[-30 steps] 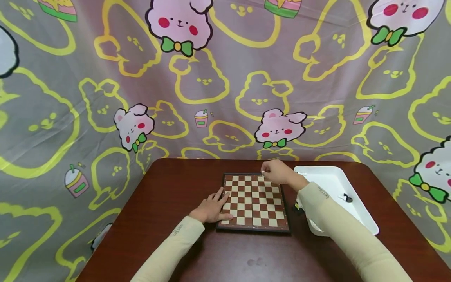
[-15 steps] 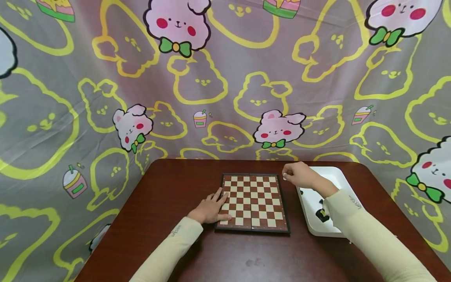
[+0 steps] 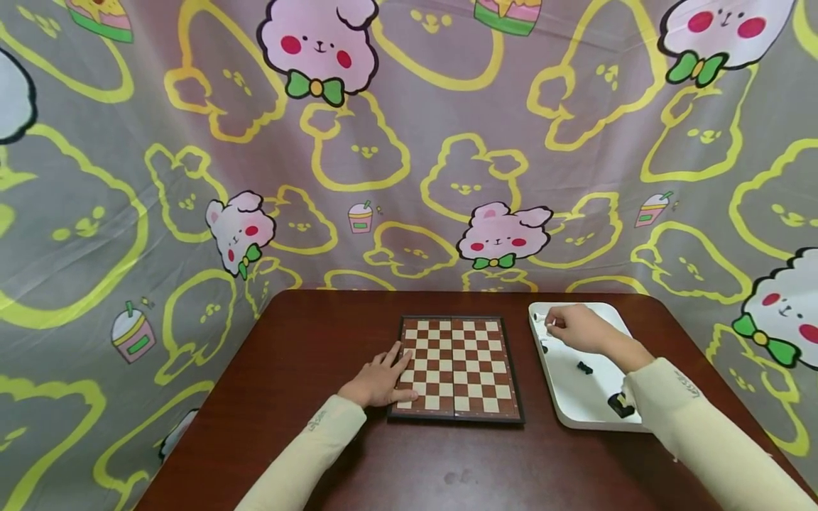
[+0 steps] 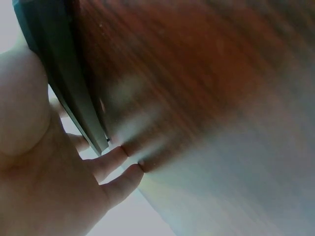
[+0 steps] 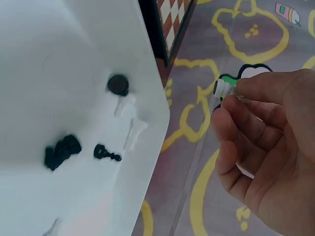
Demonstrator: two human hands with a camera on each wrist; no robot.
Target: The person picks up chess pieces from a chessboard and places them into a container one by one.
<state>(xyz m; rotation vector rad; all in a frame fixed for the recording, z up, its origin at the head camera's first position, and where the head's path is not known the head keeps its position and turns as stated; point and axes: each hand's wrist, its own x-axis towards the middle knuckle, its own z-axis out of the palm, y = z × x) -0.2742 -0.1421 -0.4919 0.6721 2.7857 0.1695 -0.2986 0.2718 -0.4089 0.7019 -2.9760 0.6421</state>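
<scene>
My right hand [image 3: 578, 328] is over the far left part of the white tray [image 3: 562, 417]. Its thumb and fingers pinch a small white chess piece [image 5: 223, 88], base outward, and the fingers hide most of it. On the left, my left hand [image 3: 377, 380] lies with spread fingers across the near left edge of the brown-and-cream chessboard [image 3: 454, 369]. The left wrist view shows this hand's outer fingers [image 4: 120, 184] reaching down to the tabletop beside the board's dark side [image 4: 69, 78]. No pieces stand on the board.
Inside the tray lie a black pawn [image 5: 106, 152], a larger black piece [image 5: 63, 151], a round black base [image 5: 118, 84] and white pieces [image 5: 135, 132]. A dark object with a yellowish patch [image 3: 620, 404] is near the right sleeve. Patterned cloth [image 3: 396, 142] hangs behind the table.
My right hand has moved right from the board's far edge to above the tray, still pinching the white chess piece. The left hand has stayed on the board.
</scene>
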